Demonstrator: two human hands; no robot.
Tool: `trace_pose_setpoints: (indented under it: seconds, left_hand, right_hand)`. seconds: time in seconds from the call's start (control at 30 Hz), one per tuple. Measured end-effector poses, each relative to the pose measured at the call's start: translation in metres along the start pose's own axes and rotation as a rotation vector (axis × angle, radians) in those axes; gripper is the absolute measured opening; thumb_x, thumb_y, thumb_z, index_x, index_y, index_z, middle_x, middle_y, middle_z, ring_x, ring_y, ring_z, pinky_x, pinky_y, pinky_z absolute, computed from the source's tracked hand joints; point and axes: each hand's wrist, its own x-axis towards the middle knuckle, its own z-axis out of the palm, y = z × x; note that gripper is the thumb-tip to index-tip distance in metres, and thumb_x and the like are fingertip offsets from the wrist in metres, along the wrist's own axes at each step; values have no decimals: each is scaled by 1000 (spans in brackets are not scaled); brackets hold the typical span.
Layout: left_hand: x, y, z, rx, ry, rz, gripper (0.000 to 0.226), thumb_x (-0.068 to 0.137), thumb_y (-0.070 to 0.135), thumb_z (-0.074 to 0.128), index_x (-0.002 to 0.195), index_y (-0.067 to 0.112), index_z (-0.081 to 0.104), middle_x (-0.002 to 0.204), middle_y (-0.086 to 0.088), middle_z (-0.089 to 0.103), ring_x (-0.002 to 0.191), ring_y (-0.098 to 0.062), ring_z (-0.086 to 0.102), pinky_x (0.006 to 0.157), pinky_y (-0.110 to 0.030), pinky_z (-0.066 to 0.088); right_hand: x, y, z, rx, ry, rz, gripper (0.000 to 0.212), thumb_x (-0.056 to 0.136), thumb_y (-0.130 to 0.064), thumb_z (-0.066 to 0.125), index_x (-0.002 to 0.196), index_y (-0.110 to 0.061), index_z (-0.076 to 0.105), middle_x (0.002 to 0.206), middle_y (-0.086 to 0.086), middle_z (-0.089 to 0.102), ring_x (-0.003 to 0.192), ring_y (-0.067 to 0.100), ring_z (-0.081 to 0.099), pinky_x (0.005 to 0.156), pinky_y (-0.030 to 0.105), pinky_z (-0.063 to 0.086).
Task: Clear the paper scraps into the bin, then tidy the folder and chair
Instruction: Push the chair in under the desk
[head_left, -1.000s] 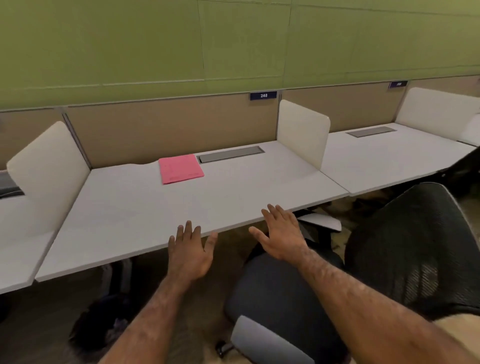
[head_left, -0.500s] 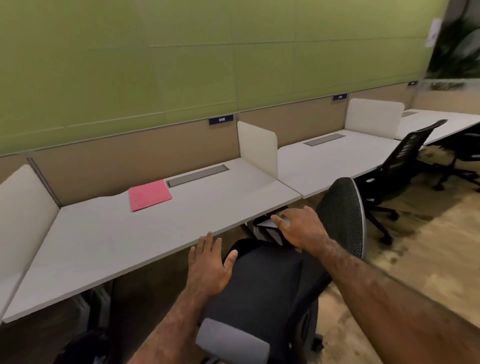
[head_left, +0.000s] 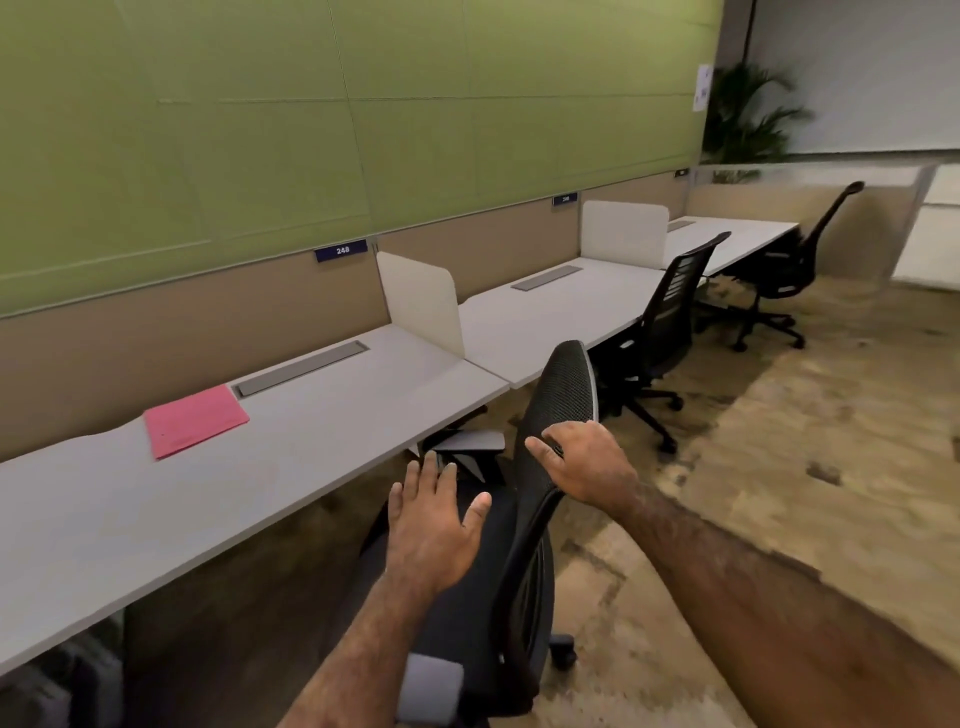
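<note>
A black mesh office chair (head_left: 561, 395) stands in front of the white desk (head_left: 322, 431), its seat partly under the desk edge and its back turned to the right. My right hand (head_left: 587, 462) grips the edge of the chair's mesh back. Fingers spread, my left hand (head_left: 436, 525) hovers over the dark seat and holds nothing. A pink folder (head_left: 195, 420) lies flat at the back of the desk, next to a grey cable flap (head_left: 301, 368). No paper scraps or bin are visible.
White dividers (head_left: 423, 301) separate the desks along the green wall. Two more black chairs (head_left: 670, 317) (head_left: 795, 265) stand at the desks to the right. Open wooden floor (head_left: 779, 467) lies to the right. A potted plant (head_left: 748, 114) stands in the far corner.
The view has swung right. My right hand moved from the chair's armrest onto the mesh back and closed on it. My left hand stayed open over the seat.
</note>
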Motion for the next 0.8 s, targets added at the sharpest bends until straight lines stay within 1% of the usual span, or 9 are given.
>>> trace_pose_setpoints:
  seconds: [0.17,0.3,0.37,0.43,0.5,0.53,0.6,0.67,0.8]
  left_hand:
    - [25,38,19,6,2,0,72,93,63,21,151,22,13,162,-2,-3,148,-19,-10,112,-36,-13]
    - [56,79,42,5,-27,-41,76,92,66,18,151,19,14,162,-4,1,148,-20,-6,115,-40,-9]
    - [74,106,52,-18,-50,-69,78,91,68,20,151,18,18,162,-5,8,148,-22,2,118,-45,-1]
    - [90,134,62,-83,-64,-84,77,91,67,26,147,15,28,156,-10,26,143,-26,23,118,-50,17]
    - [101,156,70,-154,-63,-118,74,88,69,33,138,15,37,142,-10,45,126,-26,46,105,-49,39]
    - [105,166,74,-155,-73,-154,74,86,70,35,136,16,38,138,-8,48,120,-26,51,99,-48,44]
    - [109,179,82,-91,-111,-232,79,84,69,39,143,17,29,144,-7,43,122,-28,50,98,-47,45]
    - [110,185,88,-24,-128,-289,84,85,63,46,148,15,19,147,-8,39,126,-30,48,98,-47,44]
    - [107,182,94,63,-106,-366,73,90,48,51,147,15,19,130,-9,52,113,-29,55,88,-46,50]
  right_hand:
    - [26,44,-4,20,11,-1,61,92,-62,35,115,-13,63,115,6,67,110,25,58,98,38,42]
    - [55,82,-5,46,-45,-40,63,91,-64,34,118,-14,60,116,6,65,109,25,57,96,39,44]
    - [74,104,-5,56,-81,-55,62,90,-64,36,120,-14,59,117,6,63,110,24,56,96,38,44]
    - [93,124,-5,63,-113,-78,60,90,-62,39,123,-14,57,121,6,61,114,23,54,98,37,42]
    - [111,139,0,61,-155,-108,62,90,-61,42,127,-13,54,128,6,58,121,23,51,101,38,40]
    - [119,146,3,59,-185,-120,63,90,-61,43,129,-13,52,132,7,55,124,23,48,104,38,38]
    - [134,155,11,58,-245,-136,67,90,-61,43,135,-12,48,143,8,47,134,23,40,110,39,32]
    - [147,162,17,70,-289,-138,70,89,-62,42,140,-13,43,152,8,35,141,22,29,116,39,24]
    - [164,169,29,98,-320,-154,74,88,-65,41,144,-16,38,159,5,22,147,20,13,120,39,12]
